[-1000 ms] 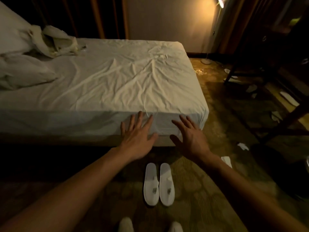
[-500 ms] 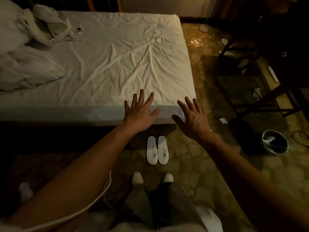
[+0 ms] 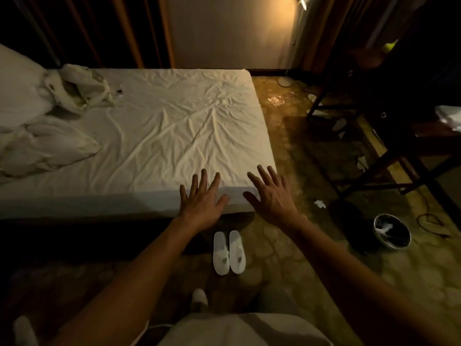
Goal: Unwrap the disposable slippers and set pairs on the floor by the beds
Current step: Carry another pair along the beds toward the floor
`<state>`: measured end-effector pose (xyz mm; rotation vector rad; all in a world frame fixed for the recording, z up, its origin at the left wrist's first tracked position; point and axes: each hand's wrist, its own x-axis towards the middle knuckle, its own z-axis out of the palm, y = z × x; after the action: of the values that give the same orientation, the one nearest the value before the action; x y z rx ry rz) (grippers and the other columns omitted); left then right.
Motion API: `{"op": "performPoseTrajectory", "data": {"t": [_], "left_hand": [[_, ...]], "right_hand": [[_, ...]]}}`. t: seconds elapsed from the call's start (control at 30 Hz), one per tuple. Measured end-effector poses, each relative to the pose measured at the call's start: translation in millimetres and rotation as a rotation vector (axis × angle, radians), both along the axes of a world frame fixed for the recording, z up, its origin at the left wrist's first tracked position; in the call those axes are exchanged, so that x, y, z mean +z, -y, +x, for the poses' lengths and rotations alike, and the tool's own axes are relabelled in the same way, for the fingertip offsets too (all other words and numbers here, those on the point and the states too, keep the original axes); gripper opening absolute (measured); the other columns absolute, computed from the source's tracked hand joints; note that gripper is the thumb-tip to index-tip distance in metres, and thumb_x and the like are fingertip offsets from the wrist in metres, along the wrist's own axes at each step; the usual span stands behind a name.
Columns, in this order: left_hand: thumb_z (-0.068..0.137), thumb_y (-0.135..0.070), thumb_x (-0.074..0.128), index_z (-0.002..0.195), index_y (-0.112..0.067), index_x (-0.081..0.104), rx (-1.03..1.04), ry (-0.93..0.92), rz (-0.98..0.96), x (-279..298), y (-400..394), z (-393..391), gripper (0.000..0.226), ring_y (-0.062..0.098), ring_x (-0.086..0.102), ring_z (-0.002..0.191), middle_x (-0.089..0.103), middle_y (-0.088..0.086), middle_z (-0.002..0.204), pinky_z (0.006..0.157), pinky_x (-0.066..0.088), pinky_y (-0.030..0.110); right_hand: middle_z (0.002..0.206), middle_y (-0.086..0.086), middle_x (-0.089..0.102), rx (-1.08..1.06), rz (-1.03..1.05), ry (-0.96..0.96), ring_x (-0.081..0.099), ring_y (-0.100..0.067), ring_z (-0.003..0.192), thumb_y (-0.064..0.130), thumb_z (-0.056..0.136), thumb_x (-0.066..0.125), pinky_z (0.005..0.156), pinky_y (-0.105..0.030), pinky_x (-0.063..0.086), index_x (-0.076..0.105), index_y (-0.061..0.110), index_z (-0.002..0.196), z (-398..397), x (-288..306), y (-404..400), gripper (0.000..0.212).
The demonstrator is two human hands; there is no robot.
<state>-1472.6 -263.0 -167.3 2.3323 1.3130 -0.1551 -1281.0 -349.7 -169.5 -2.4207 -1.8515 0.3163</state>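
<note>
At the far left of the white-sheeted bed (image 3: pixel 154 136), one rumpled white pillow or duvet heap (image 3: pixel 42 148) lies below one crumpled cream cloth bundle (image 3: pixel 82 89), with a small dark object (image 3: pixel 119 91) just beside the bundle; what it is cannot be told. The wrinkled sheet stretches rightward to the bed's near corner, where two bare hands are held out. The left hand (image 3: pixel 202 198) is spread flat, fingers (image 3: pixel 203 178) straight and splayed, over the mattress edge, gripping nothing; whether the palm touches the sheet cannot be told. The right hand (image 3: pixel 272 193) is likewise spread over the corner, fingers (image 3: pixel 270 174) straight and apart, holding nothing. Below and between the two wrists, one pair of white disposable slippers (image 3: pixel 229 252) lies on the patterned brownish carpet (image 3: pixel 287 265), the two slippers side by side and touching or nearly so, unwrapped, toes toward the bed and just beside its base. Nearer the camera, one white-shod foot (image 3: pixel 199 297) of the person shows. To the right on the carpet are several small white scraps (image 3: pixel 320 204), then one round metal bin (image 3: pixel 392 232) with white litter inside. Dark wooden chair legs (image 3: pixel 374 171) stand behind it, and one lit floor lamp (image 3: pixel 303 1) glows at the top.
</note>
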Motion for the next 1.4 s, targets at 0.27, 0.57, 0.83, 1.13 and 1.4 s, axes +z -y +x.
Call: {"op": "performPoseTrajectory", "data": {"t": [0.27,0.57,0.83,1.13,1.4], "left_hand": [[0.100,-0.064,0.021,0.158,-0.038,-0.007,0.216,0.030,0.000,-10,17,72,0.071,0.028,-0.017,0.154,-0.019,0.004,0.168,0.121,-0.009,0.060],[0.098,-0.065,0.025,0.159,-0.039,-0.002,0.610,0.093,0.042,0,54,173,0.071,0.028,-0.018,0.154,-0.017,0.003,0.168,0.121,-0.006,0.062],[0.098,-0.067,0.023,0.159,-0.040,0.000,0.948,0.053,0.117,29,76,185,0.071,0.027,-0.018,0.154,-0.016,0.001,0.168,0.119,-0.009,0.061],[0.097,-0.068,0.020,0.158,-0.039,-0.002,1.085,0.040,0.073,-3,52,234,0.071,0.028,-0.018,0.154,-0.014,0.004,0.169,0.121,-0.007,0.063],[0.100,-0.064,0.022,0.159,-0.037,0.001,1.296,0.054,0.048,5,54,290,0.069,0.029,-0.016,0.154,-0.012,0.006,0.169,0.120,-0.007,0.059]], "right_hand": [[0.171,-0.001,0.000,0.264,0.065,-0.034,-0.011,-0.024,0.156,0.050,0.105,0.033,0.126,-0.054,-0.003,0.018,0.035,0.159,77,7,-22,0.058],[0.170,0.001,0.010,0.647,0.127,-0.067,-0.001,-0.024,0.158,0.046,0.105,0.038,0.126,-0.055,0.007,0.025,0.034,0.158,199,26,-48,0.056],[0.170,-0.002,0.014,1.045,0.131,-0.067,0.005,-0.026,0.158,0.049,0.102,0.036,0.124,-0.058,0.014,0.028,0.032,0.158,172,14,-96,0.058],[0.170,-0.003,0.012,1.112,0.075,-0.091,0.004,-0.026,0.158,0.046,0.104,0.036,0.125,-0.057,0.013,0.024,0.031,0.159,205,-3,-133,0.058],[0.169,-0.005,0.018,1.290,0.097,-0.067,0.008,-0.027,0.157,0.051,0.100,0.027,0.125,-0.057,0.015,0.030,0.029,0.158,245,-6,-174,0.061]]}}
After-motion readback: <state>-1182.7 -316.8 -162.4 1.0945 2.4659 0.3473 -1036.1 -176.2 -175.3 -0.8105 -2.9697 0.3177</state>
